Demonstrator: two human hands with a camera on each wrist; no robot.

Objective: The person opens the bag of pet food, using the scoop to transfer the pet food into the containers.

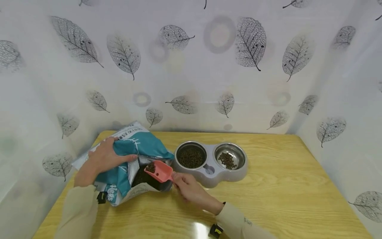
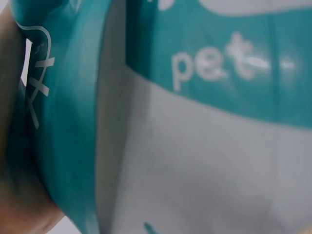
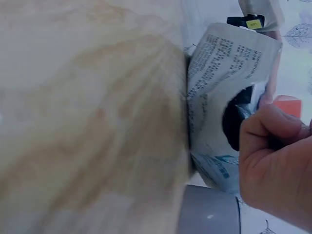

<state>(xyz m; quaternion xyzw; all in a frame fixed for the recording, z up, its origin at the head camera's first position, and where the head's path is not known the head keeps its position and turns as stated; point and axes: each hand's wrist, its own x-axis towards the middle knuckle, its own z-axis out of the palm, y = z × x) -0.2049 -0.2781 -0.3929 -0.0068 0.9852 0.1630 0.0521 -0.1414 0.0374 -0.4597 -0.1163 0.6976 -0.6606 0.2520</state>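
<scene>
A teal and white pet food bag (image 1: 146, 142) lies on its side, its mouth facing right and dark kibble showing inside. My left hand (image 1: 105, 157) grips the bag's upper side, thumb stretched along the edge of the mouth. In the left wrist view the bag's printed side (image 2: 209, 102) fills most of the picture. My right hand (image 1: 194, 192) holds a pink scoop (image 1: 163, 172) by its handle. Some kibble (image 1: 150, 167) lies in the scoop, which is at the bag's mouth. In the right wrist view my curled right hand (image 3: 278, 161) hides most of the scoop.
Right of the bag stands a grey double feeder (image 1: 210, 179) with two steel bowls. Its left bowl (image 1: 191, 142) holds a broad layer of kibble, its right bowl (image 1: 238, 156) a small heap. A leaf-patterned curtain (image 1: 191, 79) surrounds the wooden table (image 1: 286, 186).
</scene>
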